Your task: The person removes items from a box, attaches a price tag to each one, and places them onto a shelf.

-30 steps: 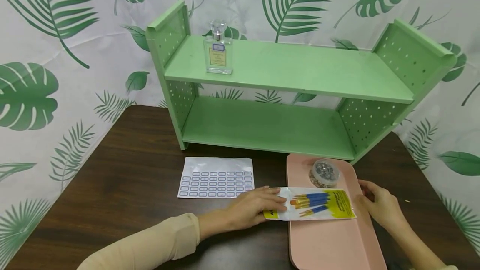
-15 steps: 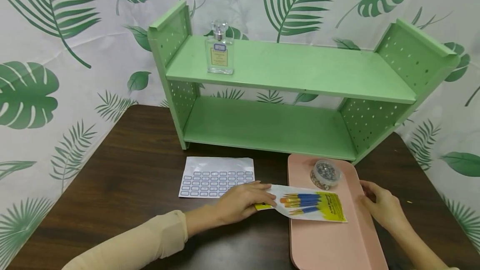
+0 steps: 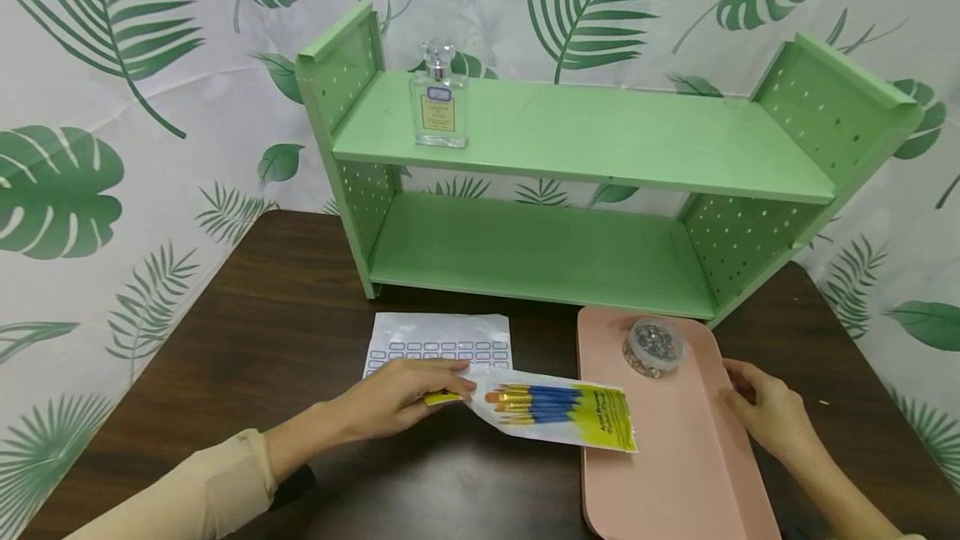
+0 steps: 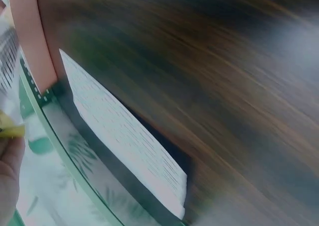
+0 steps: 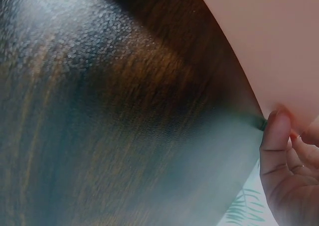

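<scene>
My left hand (image 3: 401, 398) pinches the left end of a flat paintbrush pack (image 3: 555, 407), with blue-handled brushes showing and a yellow printed end. The pack slants down to the right, its yellow end over the left rim of a pink tray (image 3: 667, 482). In the left wrist view a bit of the left hand (image 4: 7, 176) and the pack's yellow tip (image 4: 14, 131) show at the edge. My right hand (image 3: 768, 411) grips the tray's right rim. Up close in the right wrist view, the right hand (image 5: 284, 171) has its thumb against the tray (image 5: 279, 47).
Inside the tray's far end sits a round clear tub (image 3: 654, 347) of small metallic pieces. A sticker sheet (image 3: 442, 332) lies partly behind the left hand. At the back stands a green two-tier shelf (image 3: 585, 136) with a glass perfume bottle (image 3: 438, 102) on its upper level.
The left hand has drawn the brush pack leftward, so most of it is off the tray, and now covers part of the sticker sheet. The right hand stays at the tray rim.
</scene>
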Action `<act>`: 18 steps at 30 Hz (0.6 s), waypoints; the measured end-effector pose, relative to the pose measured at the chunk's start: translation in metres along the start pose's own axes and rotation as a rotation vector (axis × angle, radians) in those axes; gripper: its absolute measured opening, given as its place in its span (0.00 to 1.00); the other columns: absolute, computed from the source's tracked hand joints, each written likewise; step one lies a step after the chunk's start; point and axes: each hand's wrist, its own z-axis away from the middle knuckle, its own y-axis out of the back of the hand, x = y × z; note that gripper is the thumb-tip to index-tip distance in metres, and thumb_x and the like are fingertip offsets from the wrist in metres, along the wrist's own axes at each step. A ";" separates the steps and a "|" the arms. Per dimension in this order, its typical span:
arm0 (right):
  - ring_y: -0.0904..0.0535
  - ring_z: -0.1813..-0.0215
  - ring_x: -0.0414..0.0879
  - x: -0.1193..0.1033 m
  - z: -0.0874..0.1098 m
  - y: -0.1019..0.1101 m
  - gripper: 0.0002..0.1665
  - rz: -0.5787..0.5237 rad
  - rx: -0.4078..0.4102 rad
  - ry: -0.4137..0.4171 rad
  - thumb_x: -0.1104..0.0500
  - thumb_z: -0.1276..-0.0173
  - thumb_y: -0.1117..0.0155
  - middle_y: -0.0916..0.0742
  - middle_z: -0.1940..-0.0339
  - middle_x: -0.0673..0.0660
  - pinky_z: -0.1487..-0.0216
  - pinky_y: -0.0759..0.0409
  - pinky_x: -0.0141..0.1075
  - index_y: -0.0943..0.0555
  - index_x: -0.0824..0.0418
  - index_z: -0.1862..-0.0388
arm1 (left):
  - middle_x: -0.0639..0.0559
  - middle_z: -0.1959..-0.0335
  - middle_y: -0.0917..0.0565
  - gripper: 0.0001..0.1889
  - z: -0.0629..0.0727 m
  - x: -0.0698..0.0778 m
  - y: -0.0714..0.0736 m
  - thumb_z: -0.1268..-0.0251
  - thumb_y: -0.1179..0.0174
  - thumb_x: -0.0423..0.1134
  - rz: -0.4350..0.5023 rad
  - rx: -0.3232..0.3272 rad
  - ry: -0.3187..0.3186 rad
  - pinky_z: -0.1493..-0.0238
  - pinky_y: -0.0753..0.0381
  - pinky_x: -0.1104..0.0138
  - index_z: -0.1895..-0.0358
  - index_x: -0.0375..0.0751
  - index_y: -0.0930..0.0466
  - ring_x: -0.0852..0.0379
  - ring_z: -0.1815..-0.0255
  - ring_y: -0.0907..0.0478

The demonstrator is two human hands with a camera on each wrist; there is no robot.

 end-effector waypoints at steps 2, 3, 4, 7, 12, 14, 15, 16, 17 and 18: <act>0.32 0.74 0.25 0.001 -0.001 0.001 0.20 -0.002 -0.013 -0.007 0.67 0.41 0.36 0.16 0.72 0.58 0.72 0.28 0.41 0.24 0.72 0.49 | 0.55 0.50 0.16 0.15 0.009 -0.002 0.007 0.42 0.42 0.24 0.009 -0.009 0.011 0.46 0.22 0.58 0.55 0.48 0.20 0.51 0.42 0.24; 0.31 0.73 0.24 0.001 -0.001 0.001 0.20 -0.003 -0.019 -0.011 0.67 0.41 0.37 0.15 0.71 0.60 0.72 0.27 0.41 0.24 0.72 0.49 | 0.55 0.50 0.16 0.15 0.013 -0.003 0.010 0.41 0.42 0.25 0.012 -0.012 0.015 0.46 0.22 0.58 0.55 0.48 0.21 0.51 0.42 0.24; 0.31 0.73 0.24 0.002 -0.001 0.001 0.21 -0.004 -0.023 -0.014 0.67 0.40 0.36 0.15 0.70 0.61 0.72 0.26 0.41 0.24 0.72 0.48 | 0.55 0.50 0.16 0.15 0.017 -0.004 0.013 0.41 0.41 0.25 0.009 -0.012 0.013 0.47 0.22 0.57 0.55 0.48 0.21 0.51 0.42 0.23; 0.30 0.72 0.23 0.002 -0.002 0.001 0.21 -0.011 -0.038 -0.021 0.66 0.39 0.37 0.14 0.68 0.63 0.71 0.25 0.41 0.25 0.72 0.48 | 0.54 0.51 0.16 0.15 0.027 -0.007 0.019 0.43 0.41 0.25 -0.010 0.001 0.002 0.50 0.20 0.57 0.56 0.49 0.21 0.50 0.45 0.22; 0.30 0.73 0.22 0.002 -0.002 0.000 0.21 -0.018 -0.032 -0.012 0.66 0.40 0.37 0.14 0.69 0.63 0.69 0.25 0.47 0.25 0.72 0.48 | 0.53 0.53 0.15 0.15 0.042 -0.011 0.024 0.43 0.41 0.24 -0.003 0.011 0.011 0.55 0.18 0.61 0.57 0.48 0.21 0.49 0.47 0.20; 0.30 0.73 0.22 0.003 -0.002 -0.001 0.20 -0.016 -0.024 -0.004 0.66 0.40 0.37 0.15 0.69 0.63 0.68 0.25 0.50 0.25 0.72 0.48 | 0.53 0.54 0.15 0.15 0.047 -0.012 0.025 0.43 0.40 0.25 -0.005 0.003 0.025 0.55 0.18 0.61 0.57 0.48 0.21 0.50 0.48 0.20; 0.30 0.73 0.22 0.003 -0.002 -0.001 0.20 -0.014 -0.022 -0.004 0.67 0.40 0.37 0.15 0.70 0.63 0.68 0.25 0.51 0.25 0.72 0.48 | 0.52 0.54 0.15 0.14 0.050 -0.013 0.025 0.43 0.40 0.25 -0.005 -0.009 0.037 0.56 0.18 0.62 0.57 0.48 0.20 0.49 0.48 0.20; 0.30 0.73 0.23 0.002 -0.002 0.000 0.20 -0.012 -0.021 -0.003 0.67 0.40 0.37 0.15 0.70 0.63 0.68 0.25 0.51 0.25 0.72 0.48 | 0.51 0.54 0.15 0.14 0.052 -0.014 0.024 0.43 0.40 0.25 -0.009 -0.019 0.045 0.55 0.18 0.62 0.57 0.47 0.20 0.49 0.48 0.20; 0.30 0.73 0.23 0.002 -0.001 0.000 0.21 -0.014 -0.024 -0.004 0.66 0.40 0.37 0.15 0.69 0.63 0.68 0.25 0.52 0.25 0.72 0.48 | 0.51 0.54 0.15 0.14 0.055 -0.014 0.024 0.42 0.40 0.25 -0.007 -0.028 0.051 0.55 0.18 0.62 0.57 0.47 0.20 0.49 0.48 0.20; 0.30 0.73 0.23 0.002 -0.001 0.000 0.21 -0.016 -0.027 -0.006 0.66 0.40 0.37 0.14 0.69 0.64 0.68 0.25 0.53 0.25 0.73 0.48 | 0.51 0.53 0.15 0.13 0.057 -0.015 0.024 0.42 0.40 0.26 -0.004 -0.042 0.059 0.55 0.18 0.62 0.57 0.46 0.20 0.48 0.48 0.20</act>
